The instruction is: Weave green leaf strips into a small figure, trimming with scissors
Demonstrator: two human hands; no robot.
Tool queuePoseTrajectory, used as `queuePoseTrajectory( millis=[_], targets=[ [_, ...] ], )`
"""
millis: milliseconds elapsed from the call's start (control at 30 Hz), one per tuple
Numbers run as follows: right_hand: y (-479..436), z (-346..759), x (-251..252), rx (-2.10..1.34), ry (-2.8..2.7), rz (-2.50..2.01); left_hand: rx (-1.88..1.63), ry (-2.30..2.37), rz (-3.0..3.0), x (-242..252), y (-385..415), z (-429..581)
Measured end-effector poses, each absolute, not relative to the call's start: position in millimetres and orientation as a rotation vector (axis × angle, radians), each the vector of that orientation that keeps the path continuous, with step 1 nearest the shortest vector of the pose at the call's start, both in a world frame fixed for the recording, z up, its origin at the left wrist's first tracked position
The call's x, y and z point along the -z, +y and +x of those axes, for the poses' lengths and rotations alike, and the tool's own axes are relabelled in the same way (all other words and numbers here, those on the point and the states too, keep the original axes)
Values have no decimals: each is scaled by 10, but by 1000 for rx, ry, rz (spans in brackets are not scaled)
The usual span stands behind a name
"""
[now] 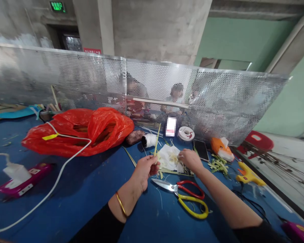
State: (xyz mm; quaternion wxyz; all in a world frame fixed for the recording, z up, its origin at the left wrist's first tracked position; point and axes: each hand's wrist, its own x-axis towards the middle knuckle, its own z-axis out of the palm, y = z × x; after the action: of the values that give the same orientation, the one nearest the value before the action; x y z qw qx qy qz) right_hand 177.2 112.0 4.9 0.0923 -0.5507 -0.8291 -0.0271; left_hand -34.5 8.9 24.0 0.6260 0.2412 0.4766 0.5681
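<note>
**Left hand and right hand: work apparently mid-course**

Head view: The left hand pinches a yellow-green strip, fingers closed, beyond the blade tip of the scissors. The right hand bends over white paper beyond the scissors; its grip cannot be determined. Green pieces, apparently cut, lie right of the scissors; the strip appears unfinished.

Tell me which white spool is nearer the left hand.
The thread spool with the dark end, beside the brown pouch, is nearer the left hand; the other, a roll with red print on its face, lies farther right.
</note>
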Motion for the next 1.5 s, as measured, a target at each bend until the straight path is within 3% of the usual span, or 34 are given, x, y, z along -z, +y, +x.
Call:
queuePoseTrajectory(
  millis=[433,667,933,1167,1500],
  targets=[
    [920,1869,-430,373,-2158,-1535,-1272,1097,567,-268,67,-334],
    [762,1842,-476,273,-1932,-1436,-1282,1106,595,-220,90,-330],
    [771,1905,-357,-253,-1519,-1510,-1379,1111,703,-185,92,-264],
    [755,1716,-147,-781,-1513,-1339,-1805,1210,964,-262,55,-222],
    [365,1241,-142,-1639,-1128,-897,-1480,1083,1003,-125,37,-82]
  ],
)
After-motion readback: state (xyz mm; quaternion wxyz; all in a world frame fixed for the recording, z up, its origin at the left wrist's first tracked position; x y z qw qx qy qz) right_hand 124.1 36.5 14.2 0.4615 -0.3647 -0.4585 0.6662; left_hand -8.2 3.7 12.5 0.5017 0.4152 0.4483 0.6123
